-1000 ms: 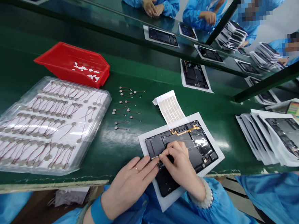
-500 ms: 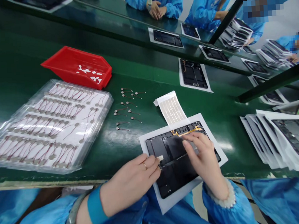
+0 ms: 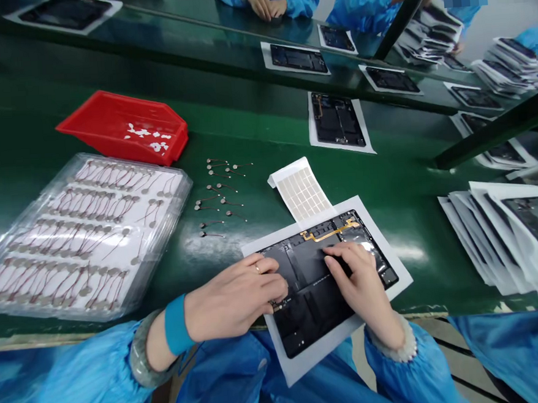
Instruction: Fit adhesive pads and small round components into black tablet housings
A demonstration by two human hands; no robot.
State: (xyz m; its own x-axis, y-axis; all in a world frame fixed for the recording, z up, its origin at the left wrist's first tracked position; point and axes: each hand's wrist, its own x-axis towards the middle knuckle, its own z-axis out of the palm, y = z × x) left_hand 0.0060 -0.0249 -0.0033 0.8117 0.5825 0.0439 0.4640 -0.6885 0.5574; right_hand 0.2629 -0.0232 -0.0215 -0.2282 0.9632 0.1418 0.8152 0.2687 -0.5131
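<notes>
A black electronic device panel (image 3: pixel 309 284) lies on a white paper sheet (image 3: pixel 384 267), with an orange flex cable (image 3: pixel 329 233) across its far end. My left hand (image 3: pixel 234 305) rests at the panel's near-left edge, fingers curled over a small part there that they mostly hide. My right hand (image 3: pixel 360 284) presses its fingers flat on the panel, just below the cable. Beyond the panel lies a strip of pale adhesive pads (image 3: pixel 300 190). Several small wired coin discs (image 3: pixel 217 196) lie on the green bench to the left of the strip.
A clear plastic tray (image 3: pixel 82 239) holds rows of wired discs at the left. Behind it stands a red bin (image 3: pixel 126 128) with white scraps. A stack of papered panels (image 3: pixel 497 241) lies at the right. Co-workers' hands (image 3: pixel 264 2) rest beyond a bench divider.
My right hand has moved from the panel's middle toward the right and now lies flat. My left hand has slid further onto the panel's edge, covering the small pale tab.
</notes>
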